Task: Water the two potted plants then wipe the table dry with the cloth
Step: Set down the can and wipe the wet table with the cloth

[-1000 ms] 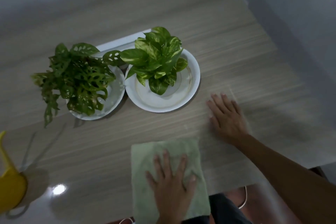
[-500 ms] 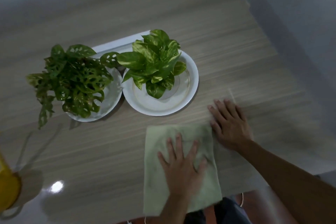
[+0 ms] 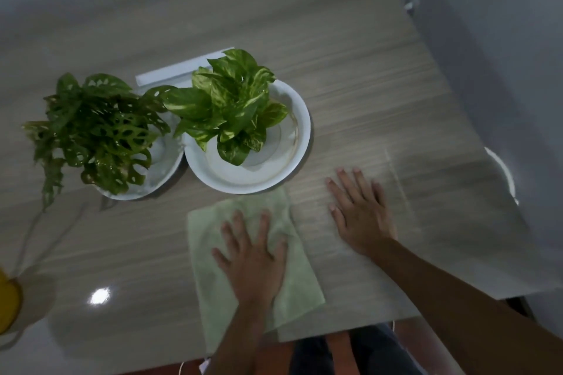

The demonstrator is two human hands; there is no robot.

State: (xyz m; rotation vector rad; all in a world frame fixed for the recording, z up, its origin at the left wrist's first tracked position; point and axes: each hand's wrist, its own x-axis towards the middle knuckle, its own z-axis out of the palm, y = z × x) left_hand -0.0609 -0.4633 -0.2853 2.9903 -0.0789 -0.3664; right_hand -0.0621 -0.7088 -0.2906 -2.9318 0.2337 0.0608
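Left hand (image 3: 253, 262) flat, fingers spread, pressing cloth (image 3: 205, 277) at near edge of surface (image 3: 365, 85). Cloth's long axis ran away from near edge; far corner just beside plant plate (image 3: 294, 137). Right hand (image 3: 362, 216) flat on bare surface beside cloth, holding nothing.

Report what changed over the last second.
The left hand, pressing flat on the pale green cloth, slid it forward until its far edge reached the white round saucer under the yellow-variegated plant. The right hand stayed flat on the wood-grain table; saucer and plant unmoved.
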